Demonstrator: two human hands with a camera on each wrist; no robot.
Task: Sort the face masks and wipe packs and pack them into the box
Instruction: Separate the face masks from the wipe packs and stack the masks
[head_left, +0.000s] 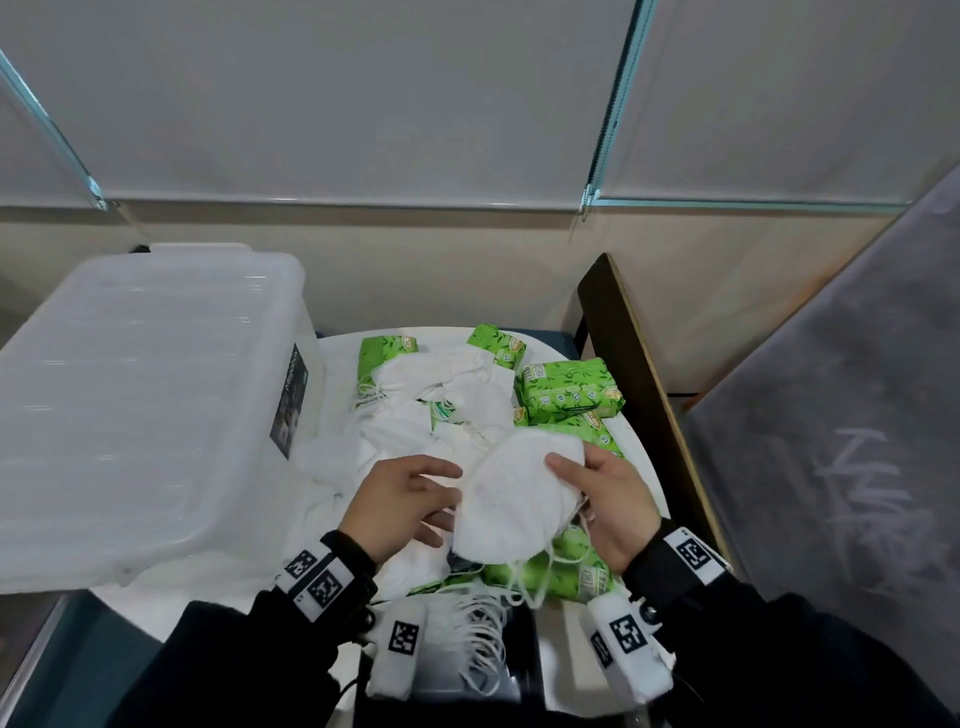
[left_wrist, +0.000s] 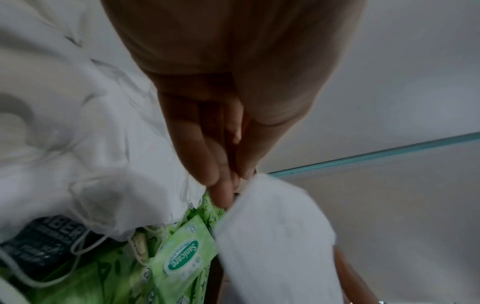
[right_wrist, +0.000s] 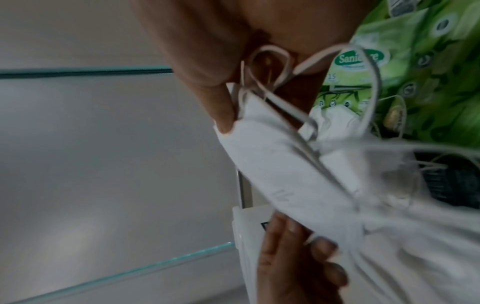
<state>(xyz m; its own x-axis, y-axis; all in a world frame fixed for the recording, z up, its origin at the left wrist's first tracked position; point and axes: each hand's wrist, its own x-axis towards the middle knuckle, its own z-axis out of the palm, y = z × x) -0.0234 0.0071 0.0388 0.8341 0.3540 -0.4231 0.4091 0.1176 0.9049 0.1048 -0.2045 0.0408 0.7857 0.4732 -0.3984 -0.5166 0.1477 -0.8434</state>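
Looking from the left, we see the clear plastic box (head_left: 130, 415) with its lid on, standing at the left edge of the round white tabletop (head_left: 636, 447); a dark label on its side is too blurred to read. Right of the box lies a heap of white face masks (head_left: 415, 415) mixed with green wipe packs (head_left: 569, 389), several packs half buried so we cannot count them. In front of the heap our left hand (head_left: 400, 506) has its fingers loosely extended, the fingertips (left_wrist: 221, 195) touching the left edge of the stack of masks (head_left: 511, 499); whether they pinch it is hidden. Our right hand (head_left: 610, 504) grips that stack, raised just above the heap, thumb on top and fingers underneath, out of sight. Ear loops (head_left: 530, 577) dangle from the stack over more wipe packs at the near side of the heap. How many masks are in the stack we cannot tell. Both wrist views are motion-blurred, though one pack reads "Sanicare" (left_wrist: 182, 255).
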